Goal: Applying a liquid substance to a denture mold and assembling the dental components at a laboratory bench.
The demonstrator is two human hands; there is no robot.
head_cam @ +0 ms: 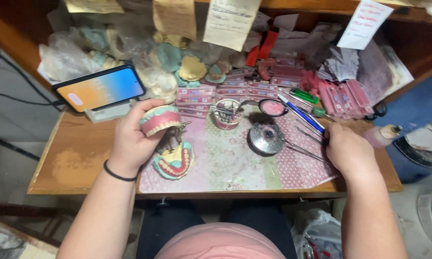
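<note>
I have my left hand (pixel 132 139) raised just over the worktop (pixel 76 158), its fingers curled round a pink-gummed denture model (pixel 159 120) so that the row of teeth faces forward; a black band sits on that wrist. Right below it, lying on the patterned mat (pixel 235 163), is a second denture set on a teal cast (pixel 174 163), with what looks like the metal of a hinge frame between the two. My right hand (pixel 348 151) rests at the mat's right edge, fingers closed about the handles of thin metal instruments (pixel 307 148) whose tips run left toward a round metal dish (pixel 266 138); I cannot tell which of the tools is truly pinched. To my mind the work goes best if I keep the held model steady by its gum base, not the teeth, and take up one instrument cleanly before bringing it across. A small cup of tools (pixel 227 114) and a blue-handled tool (pixel 302 115) stand near. As to packaging: flat pink rectangular boxes are stacked in a row (pixel 196 98) behind the mat, and more pink boxes (pixel 345 98) lean at the right. Paper notes hang from the shelf above: one yellowish (pixel 175 18), one white with dark writing (pixel 230 21), one white with red writing (pixel 364 23). A phone (pixel 100 88) with an orange-to-blue screen is propped at the left.
</note>
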